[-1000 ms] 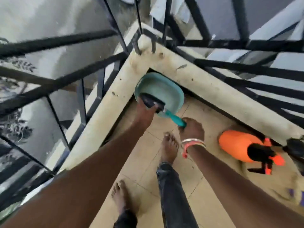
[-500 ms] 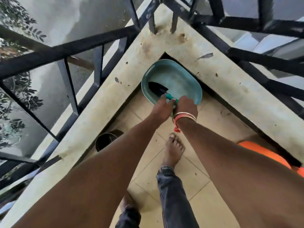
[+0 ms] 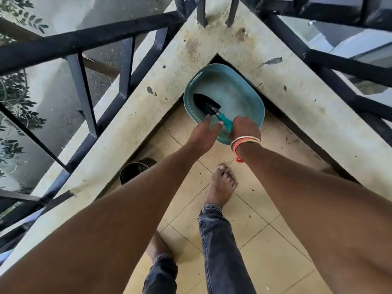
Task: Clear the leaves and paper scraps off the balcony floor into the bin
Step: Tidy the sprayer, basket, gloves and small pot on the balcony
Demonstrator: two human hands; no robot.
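A teal bin (image 3: 235, 96) sits on the balcony floor (image 3: 254, 209), tucked into the ledge (image 3: 127, 124) corner at twelve o'clock from the person's feet. A trowel (image 3: 206, 105) rests blade-down inside. The right hand (image 3: 245, 128) grips its handle at the bin's six o'clock rim. The left hand (image 3: 203, 134), fingers straight and holding nothing, reaches in at seven o'clock. This looks like emptying a scoop. Next, the trowel likely needs lifting clear to gather the specks on the tiles.

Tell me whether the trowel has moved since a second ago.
Yes. The trowel has gone forward, toward the ledge corner: its blade now lies inside the teal bin, not across its near rim.
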